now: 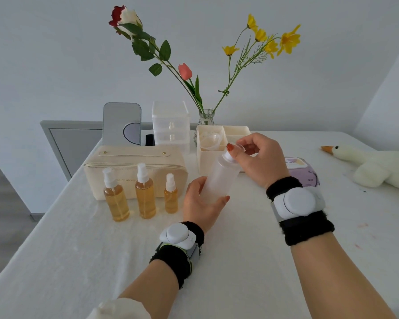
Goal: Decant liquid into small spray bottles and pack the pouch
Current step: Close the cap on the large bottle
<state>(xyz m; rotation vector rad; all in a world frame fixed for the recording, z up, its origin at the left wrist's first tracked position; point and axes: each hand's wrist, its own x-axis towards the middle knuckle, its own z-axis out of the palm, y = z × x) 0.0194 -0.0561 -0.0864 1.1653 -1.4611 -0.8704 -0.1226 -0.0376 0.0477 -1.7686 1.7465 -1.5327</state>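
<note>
1. One frosted bottle (219,178) is held off the table at the centre of the frame, tilted, with its white neck toward the upper right.
2. Its lower body is gripped by the left hand (200,203), fingers and thumb curled round it.
3. A small clear cap (242,147) is pinched by the right hand (258,157) right at the bottle's neck; whether the cap is on or off the neck cannot be told.
4. White sensor units on black bands are worn on the left wrist (177,236) and the right wrist (297,201).
5. Three spray bottles of amber liquid are stood upright in a row left of centre, white pumps on: tall bottle (116,201), middle bottle (145,196), short bottle (171,196).
6. Just behind the row a cream pouch (134,157) is seen, zip closed.
7. Above the hands a cream organiser (207,157) is placed, with a clear funnel (211,140) in its left compartment.
8. Further back, clear drawers (171,123), a mirror (122,124) and a glass vase (206,117) of flowers are lined up.
9. A purple wipes pack (304,173) is partly hidden behind the right wrist.
10. A plush goose (373,166) is laid at the right edge.
11. Everything is set on a white-clothed table (78,249).
</note>
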